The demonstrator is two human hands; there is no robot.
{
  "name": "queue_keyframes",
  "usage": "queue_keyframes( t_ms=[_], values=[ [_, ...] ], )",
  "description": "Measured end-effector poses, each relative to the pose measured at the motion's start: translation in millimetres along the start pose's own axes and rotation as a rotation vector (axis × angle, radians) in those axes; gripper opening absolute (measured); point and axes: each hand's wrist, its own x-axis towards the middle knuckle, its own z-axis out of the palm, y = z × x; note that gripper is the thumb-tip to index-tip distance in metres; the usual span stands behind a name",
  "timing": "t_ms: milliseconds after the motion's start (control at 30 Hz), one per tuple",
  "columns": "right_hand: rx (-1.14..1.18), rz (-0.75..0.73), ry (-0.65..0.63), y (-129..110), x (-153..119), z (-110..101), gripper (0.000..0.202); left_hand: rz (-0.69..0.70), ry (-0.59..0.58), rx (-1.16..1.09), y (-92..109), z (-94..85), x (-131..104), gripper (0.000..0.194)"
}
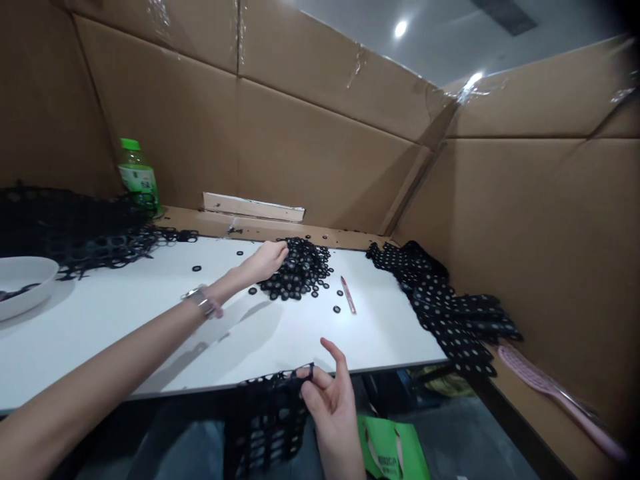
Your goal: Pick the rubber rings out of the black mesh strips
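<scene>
My left hand (271, 260) reaches over the white board (280, 340) to the left side of a heap of small black rings (305, 270). Its fingers are bent together, and whatever they hold, if anything, is too small to make out. Below the board's front edge, my right hand (333, 393) pinches the corner of a black perforated sheet (267, 417) between thumb and a finger, with the index finger raised. The sheet hangs down to the left of that hand. A few loose rings lie around the heap.
A red and white pen (349, 295) lies right of the heap. Black dotted fabric (440, 310) drapes over the right side, near a pink hairbrush (555, 393). At left are black netting (75, 223), a white bowl (43, 270) and a green-capped bottle (139, 179). Cardboard walls (320, 147) surround the board.
</scene>
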Motion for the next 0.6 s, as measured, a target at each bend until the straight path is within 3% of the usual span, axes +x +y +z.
queue_keyframes(
  t_ms=[100,200,300,433,500,600],
  values=[
    [0.081,0.028,-0.113,0,6,2,0.069,0.019,-0.014,0.016,-1,18.5,25,0.024],
    [0.143,0.018,-0.161,0,9,0,0.075,0.056,-0.003,0.031,14,19.4,20,0.022],
    [0.115,-0.002,-0.062,0,11,-4,0.073,0.201,-0.011,-0.001,43,0.2,-14,0.021],
    [0.069,-0.033,0.038,-2,12,-4,0.075,0.704,-0.236,-0.157,83,-30.5,-77,0.021],
    [0.051,-0.042,0.048,-4,12,-1,0.077,0.743,-0.295,-0.123,92,-37.1,-101,0.023],
    [-0.021,-0.055,0.098,-8,10,3,0.076,0.594,-0.332,-0.127,92,-36.0,-120,0.020]
  ],
)
